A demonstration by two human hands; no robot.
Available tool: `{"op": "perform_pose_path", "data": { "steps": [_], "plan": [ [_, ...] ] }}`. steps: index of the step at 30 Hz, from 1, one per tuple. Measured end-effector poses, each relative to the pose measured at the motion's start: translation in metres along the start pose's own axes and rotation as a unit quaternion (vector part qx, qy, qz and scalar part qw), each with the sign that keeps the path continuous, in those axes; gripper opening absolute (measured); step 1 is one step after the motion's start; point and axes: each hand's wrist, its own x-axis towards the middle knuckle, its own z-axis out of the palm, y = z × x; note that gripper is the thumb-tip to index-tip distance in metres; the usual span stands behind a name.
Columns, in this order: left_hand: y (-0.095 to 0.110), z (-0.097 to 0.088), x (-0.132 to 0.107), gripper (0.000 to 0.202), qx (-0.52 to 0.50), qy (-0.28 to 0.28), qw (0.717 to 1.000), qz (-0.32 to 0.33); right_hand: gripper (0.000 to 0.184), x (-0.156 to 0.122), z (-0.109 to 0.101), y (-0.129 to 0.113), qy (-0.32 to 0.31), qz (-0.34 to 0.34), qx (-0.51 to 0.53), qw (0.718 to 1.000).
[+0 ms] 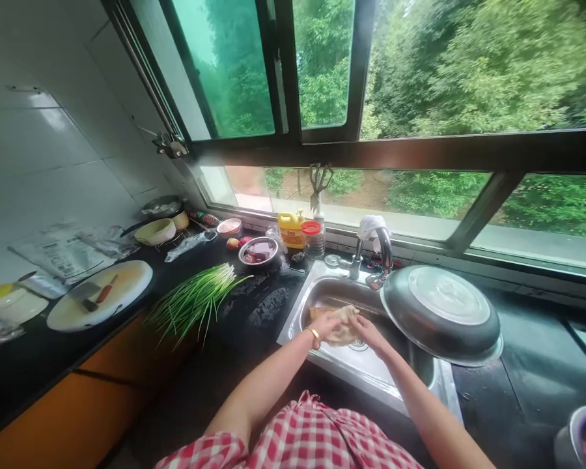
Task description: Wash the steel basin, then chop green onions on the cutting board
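Over the left part of the steel sink (385, 389), both hands hold a limp, pale beige cloth (342, 335). My left hand (324, 323), with a gold bangle at its wrist, grips it from the left, fingers partly hidden in its folds. My right hand (368, 331) pinches its right side. Behind the hands a brownish flat thing shows in the sink; its kind cannot be made out. The drain lies just below the cloth. At the back rim stands the tap (385, 251), a white wrap around its top.
A large metal basin (442, 312) rests upside down over the sink's right side. Spring onions (198, 296) lie left, near a bowl of meat (258, 251). A cleaver and a red-handled knife (107, 288) lie on a white board (137, 280). A yellow jug (291, 229) stands by the window.
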Motion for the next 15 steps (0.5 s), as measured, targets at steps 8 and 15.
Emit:
{"op": "perform_pose_path", "data": {
  "steps": [8, 15],
  "plan": [
    [0.032, -0.045, -0.012, 0.029, 0.278, 0.042, 0.942, 0.182, 0.045, 0.002, 0.020, -0.038, 0.126, -0.029, 0.015, 0.991],
    [0.043, -0.066, -0.011, 0.052, -0.041, -0.050, 0.989, 0.134, 0.055, -0.003, 0.064, -0.073, 0.050, 0.014, 0.139, 0.989]
  ]
}}
